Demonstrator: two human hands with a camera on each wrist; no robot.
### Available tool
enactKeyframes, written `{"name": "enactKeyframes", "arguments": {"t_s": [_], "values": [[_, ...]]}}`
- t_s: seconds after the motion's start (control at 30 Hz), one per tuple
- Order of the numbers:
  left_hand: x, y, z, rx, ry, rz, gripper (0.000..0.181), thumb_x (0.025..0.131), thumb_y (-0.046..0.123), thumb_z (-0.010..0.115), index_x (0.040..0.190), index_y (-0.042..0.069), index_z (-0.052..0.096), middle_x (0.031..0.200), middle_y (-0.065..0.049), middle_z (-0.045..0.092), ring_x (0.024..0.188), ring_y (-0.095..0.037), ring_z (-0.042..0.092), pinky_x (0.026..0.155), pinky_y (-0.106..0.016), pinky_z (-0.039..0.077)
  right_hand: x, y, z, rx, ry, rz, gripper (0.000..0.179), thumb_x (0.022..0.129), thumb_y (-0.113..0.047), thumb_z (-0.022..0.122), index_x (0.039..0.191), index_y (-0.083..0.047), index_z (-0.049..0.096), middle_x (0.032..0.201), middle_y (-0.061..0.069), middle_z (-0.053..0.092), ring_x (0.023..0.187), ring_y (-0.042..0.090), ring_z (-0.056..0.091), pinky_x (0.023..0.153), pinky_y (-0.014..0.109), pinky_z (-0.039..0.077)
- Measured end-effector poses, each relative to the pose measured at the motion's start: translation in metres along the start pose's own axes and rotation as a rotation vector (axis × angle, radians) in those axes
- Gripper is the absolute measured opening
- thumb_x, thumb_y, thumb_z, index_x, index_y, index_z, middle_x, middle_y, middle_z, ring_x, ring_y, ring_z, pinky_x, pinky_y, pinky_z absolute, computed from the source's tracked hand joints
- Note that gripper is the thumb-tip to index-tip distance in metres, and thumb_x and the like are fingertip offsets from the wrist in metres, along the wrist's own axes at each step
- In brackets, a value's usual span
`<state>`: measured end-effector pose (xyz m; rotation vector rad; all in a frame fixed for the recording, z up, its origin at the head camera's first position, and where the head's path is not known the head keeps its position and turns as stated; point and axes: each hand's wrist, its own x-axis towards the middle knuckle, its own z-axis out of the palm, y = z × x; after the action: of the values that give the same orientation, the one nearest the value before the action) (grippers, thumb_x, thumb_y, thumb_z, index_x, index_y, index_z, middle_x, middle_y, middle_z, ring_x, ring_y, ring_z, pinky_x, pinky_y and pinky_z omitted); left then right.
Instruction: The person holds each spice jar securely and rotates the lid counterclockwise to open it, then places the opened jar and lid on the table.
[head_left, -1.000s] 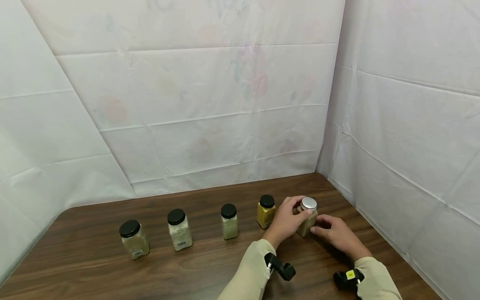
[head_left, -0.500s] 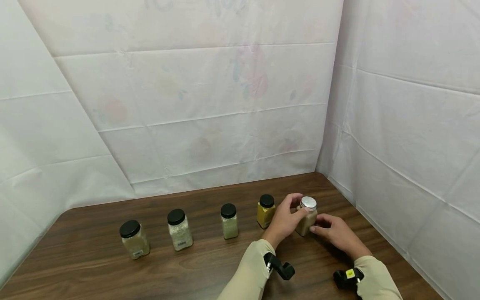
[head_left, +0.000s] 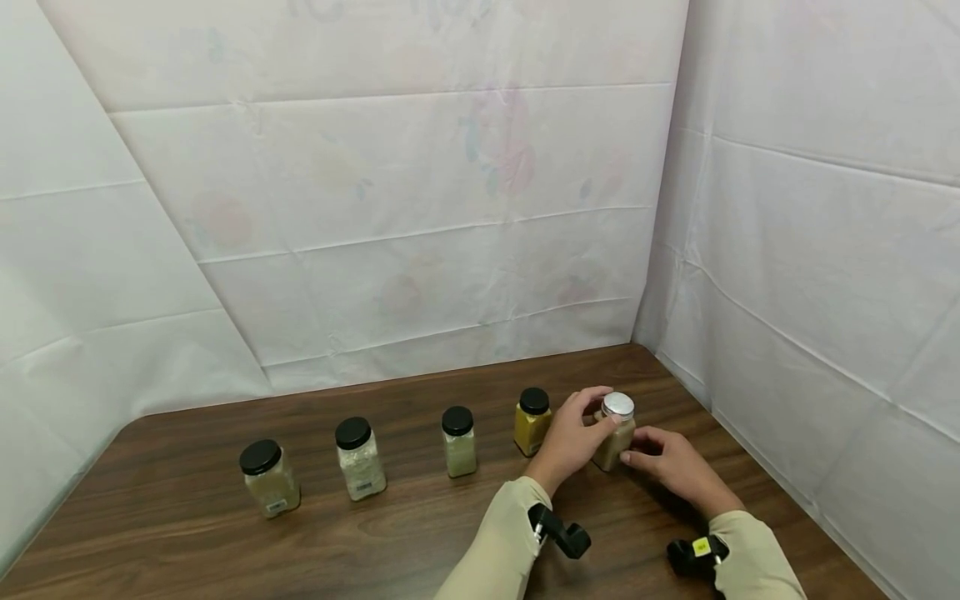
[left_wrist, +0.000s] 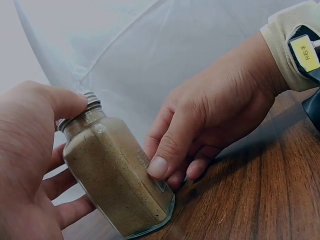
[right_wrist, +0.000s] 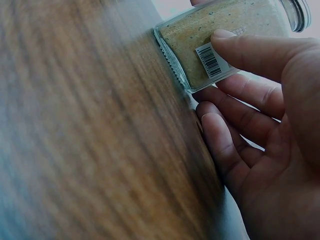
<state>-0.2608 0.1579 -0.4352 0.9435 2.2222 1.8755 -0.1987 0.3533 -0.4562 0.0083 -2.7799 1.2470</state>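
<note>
A square glass spice jar (head_left: 613, 450) with a silver lid (head_left: 618, 404) stands upright on the wooden table, filled with brownish seasoning. My left hand (head_left: 567, 437) holds it by the top from the left. In the left wrist view its thumb lies across the ridged lid rim, with the other fingers behind the jar (left_wrist: 117, 175). From the right, my right hand (head_left: 675, 468) grips the lower body. The right wrist view has that thumb beside a barcode label (right_wrist: 210, 60) and the fingers round the far side, partly hidden by the glass.
Left of the hands, a black-lidded jar of yellow powder (head_left: 532, 429) stands close to my left hand. Further left come a narrow pale green jar (head_left: 460, 454), a jar of whitish flakes (head_left: 362, 467) and a wide tan jar (head_left: 272, 487). White cloth (head_left: 450, 208) hangs behind and right of the table.
The left fingers shift slightly about the lid, lifting a little and coming back. The jar and the right hand stay practically in place.
</note>
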Motion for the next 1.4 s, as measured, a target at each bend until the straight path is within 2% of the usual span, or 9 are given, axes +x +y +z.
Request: {"name": "enactKeyframes", "arguments": {"t_s": [0.3, 0.47, 0.63, 1.07, 1.3, 1.4], "values": [[-0.0017, 0.0003, 0.0002, -0.027, 0.009, 0.01, 0.041, 0.097, 0.03, 0.069, 0.136, 0.02, 0.06, 0.124, 0.007, 0.058, 0.116, -0.007, 0.055, 0.095, -0.028, 0.047, 0.0003, 0.0012, 0.0012, 0.011, -0.007, -0.013, 0.04, 0.09, -0.032, 0.076, 0.118, -0.004, 0.068, 0.113, 0.006, 0.068, 0.107, 0.024, 0.06, 0.09, 0.043, 0.047], [-0.0026, 0.002, -0.0013, 0.029, -0.016, -0.012, 0.049, 0.097, 0.035, 0.067, 0.144, 0.028, 0.055, 0.123, 0.005, 0.055, 0.111, -0.006, 0.055, 0.094, -0.026, 0.047, -0.0003, -0.0001, 0.0011, 0.004, -0.009, -0.014, 0.041, 0.09, -0.033, 0.076, 0.119, -0.005, 0.068, 0.114, 0.006, 0.068, 0.108, 0.024, 0.06, 0.091, 0.044, 0.047], [-0.0026, 0.0016, -0.0017, 0.055, -0.021, -0.02, 0.046, 0.096, 0.04, 0.067, 0.141, 0.034, 0.058, 0.122, 0.007, 0.054, 0.108, -0.006, 0.055, 0.092, -0.029, 0.047, -0.0015, -0.0009, 0.0003, -0.011, -0.004, -0.005, 0.044, 0.09, -0.036, 0.076, 0.12, -0.004, 0.068, 0.116, 0.008, 0.068, 0.11, 0.027, 0.06, 0.092, 0.047, 0.047], [-0.0022, 0.0039, 0.0024, 0.055, 0.028, 0.003, 0.04, 0.094, 0.038, 0.071, 0.133, 0.031, 0.063, 0.115, 0.011, 0.057, 0.103, -0.006, 0.055, 0.089, -0.028, 0.047, -0.0019, -0.0012, -0.0007, -0.015, 0.002, 0.01, 0.046, 0.09, -0.036, 0.076, 0.122, -0.003, 0.067, 0.119, 0.01, 0.067, 0.112, 0.029, 0.06, 0.092, 0.047, 0.047], [-0.0011, 0.0052, -0.0023, 0.086, -0.031, -0.028, 0.049, 0.096, 0.039, 0.068, 0.143, 0.03, 0.056, 0.124, 0.006, 0.054, 0.108, -0.007, 0.054, 0.091, -0.03, 0.046, -0.0015, -0.0023, -0.0016, -0.014, -0.013, 0.009, 0.046, 0.09, -0.036, 0.076, 0.122, -0.004, 0.067, 0.118, 0.009, 0.067, 0.111, 0.028, 0.06, 0.092, 0.047, 0.047], [0.0, 0.0052, -0.0033, 0.108, -0.059, -0.038, 0.051, 0.097, 0.04, 0.065, 0.146, 0.035, 0.052, 0.126, 0.003, 0.052, 0.106, -0.008, 0.052, 0.09, -0.03, 0.045, -0.0012, -0.0015, -0.0019, -0.018, -0.016, 0.009, 0.046, 0.09, -0.037, 0.076, 0.121, -0.004, 0.067, 0.117, 0.008, 0.067, 0.11, 0.027, 0.06, 0.091, 0.046, 0.047]]}}
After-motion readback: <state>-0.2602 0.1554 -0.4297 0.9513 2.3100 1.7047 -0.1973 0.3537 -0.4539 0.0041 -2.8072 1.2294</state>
